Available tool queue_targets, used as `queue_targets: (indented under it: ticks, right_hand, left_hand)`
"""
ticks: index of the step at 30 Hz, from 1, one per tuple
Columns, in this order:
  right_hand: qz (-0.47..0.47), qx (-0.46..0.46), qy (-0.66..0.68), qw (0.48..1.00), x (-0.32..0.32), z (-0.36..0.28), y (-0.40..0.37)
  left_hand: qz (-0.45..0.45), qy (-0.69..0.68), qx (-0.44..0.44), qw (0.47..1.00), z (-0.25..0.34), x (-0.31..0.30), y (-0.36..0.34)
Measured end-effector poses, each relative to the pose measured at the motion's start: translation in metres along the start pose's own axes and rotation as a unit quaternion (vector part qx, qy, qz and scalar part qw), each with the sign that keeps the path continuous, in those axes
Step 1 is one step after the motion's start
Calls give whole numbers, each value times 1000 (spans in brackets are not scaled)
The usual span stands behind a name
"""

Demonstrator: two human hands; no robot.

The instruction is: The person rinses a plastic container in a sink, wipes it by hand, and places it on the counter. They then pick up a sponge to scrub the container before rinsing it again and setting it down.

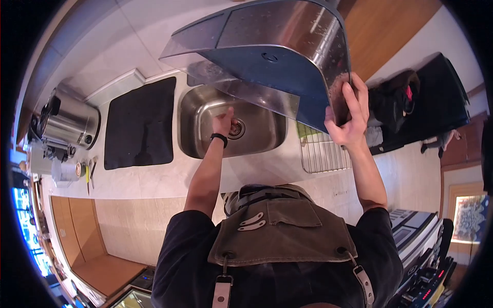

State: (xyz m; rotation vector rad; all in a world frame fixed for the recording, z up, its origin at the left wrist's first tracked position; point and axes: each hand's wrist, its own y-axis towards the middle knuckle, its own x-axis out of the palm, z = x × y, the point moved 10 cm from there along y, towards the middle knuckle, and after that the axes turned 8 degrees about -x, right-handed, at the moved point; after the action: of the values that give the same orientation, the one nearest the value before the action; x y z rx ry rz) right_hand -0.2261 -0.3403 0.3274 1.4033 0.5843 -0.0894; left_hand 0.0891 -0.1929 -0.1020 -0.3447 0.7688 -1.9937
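My right hand (349,115) grips the edge of a large curved casing (257,61), with thumb and fingers on either side of its rim. The casing has a shiny steel outer side with water drops, a dark blue-grey inner face and a clear plastic panel (246,97). It is held tilted above the steel sink (195,138), hiding the sink's back right part. Down in the basin, my left hand (223,123) is beside the round drain (236,129). Its thumb is stretched out and the other fingers are partly hidden; I see nothing held in it. A black band circles that wrist.
A black mat (141,123) lies left of the sink. Beyond it stand a steel appliance (72,120), a clear plastic container (64,172) and small utensils (90,174). A wire rack (323,154) is right of the sink. Black bags or cloths (411,102) are farther right.
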Motion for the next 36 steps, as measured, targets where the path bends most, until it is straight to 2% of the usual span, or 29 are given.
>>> queue_targets:
  ticks: [2, 3, 5, 7, 9, 10, 11, 12, 13, 14, 15, 16, 18, 19, 20, 23, 27, 32, 36]
  right_hand:
    - [-6, 15, -9, 1000, 2, 2, -3]
    - [-6, 23, -8, 1000, 5, 3, -4]
    - [-14, 22, -8, 1000, 10, 1, -1]
    - [-10, 26, -15, 999, 14, -1, -3]
    - [7, 30, -20, 999, 19, 0, -8]
    - [-5, 16, -43, 999, 22, -2, -10]
    - [-14, 22, -36, 999, 23, 1, -16]
    - [43, 28, 19, 999, 24, 7, -27]
    - [20, 86, 13, 996, 27, 7, -21]
    - [19, 120, 12, 993, 27, 16, -31]
    - [18, 154, 11, 988, 26, 25, -40]
    - [57, 114, 28, 991, 23, 25, -45]
    - [58, 82, 60, 993, 32, 17, -29]
    - [18, 69, 35, 997, 35, 17, -27]
    - [13, 51, 69, 996, 40, 15, -24]
    - [-1, 31, 111, 993, 51, 8, -9]
    - [-10, 71, 172, 983, 66, 6, -13]
    - [-34, 48, 157, 986, 74, 0, -22]
    - [-37, 57, 128, 989, 79, 0, -31]
  left_hand:
    - [-123, -209, -34, 970, 1, 45, -25]
    - [-175, -335, -45, 925, 11, 73, -52]
    - [-309, -452, -50, 835, 42, 124, -93]
    - [-312, -500, 25, 808, 63, 144, -118]
    - [-348, -517, 39, 781, 67, 173, -129]
    - [-306, -501, 20, 809, 65, 179, -144]
    - [-353, -472, 107, 801, 65, 193, -140]
    - [-307, -339, 236, 857, 77, 179, -166]
    - [-224, -210, 353, 884, 89, 163, -195]
    - [-347, -454, 96, 815, 71, 189, -188]
    - [-315, -481, 78, 814, 69, 192, -183]
    - [-257, -554, -28, 792, 59, 194, -187]
    - [-218, -538, -45, 813, 52, 196, -181]
    - [-211, -585, -36, 782, 49, 200, -176]
    - [-214, -610, -34, 762, 44, 208, -172]
    - [-169, -594, -49, 785, 35, 191, -179]
    - [-126, -611, -46, 780, 24, 186, -174]
    - [-75, -615, -53, 783, 2, 192, -166]
    - [-81, -627, -79, 771, -7, 198, -165]
